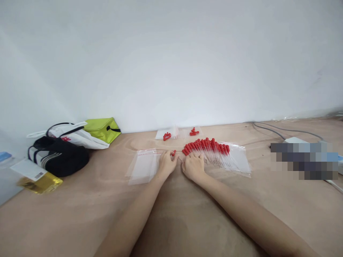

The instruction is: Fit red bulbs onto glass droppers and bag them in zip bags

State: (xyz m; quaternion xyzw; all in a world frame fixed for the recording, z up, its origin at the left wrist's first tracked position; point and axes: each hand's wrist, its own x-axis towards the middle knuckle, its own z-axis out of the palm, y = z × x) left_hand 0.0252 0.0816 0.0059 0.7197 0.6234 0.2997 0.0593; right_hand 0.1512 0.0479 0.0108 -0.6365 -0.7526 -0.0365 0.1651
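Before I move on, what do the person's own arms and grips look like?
The left arm and right arm are bare as far as they show: no sleeve, watch, bracelet, cable or clear marking. Both taper forward. The left grip and right grip are ungloved human hands; whether rings are worn is too small to tell.

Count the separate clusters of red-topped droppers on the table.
3: the large fan by the right hand, and near the wall the left cluster and right cluster. A lone red top shows beside the left hand; others may be hidden.
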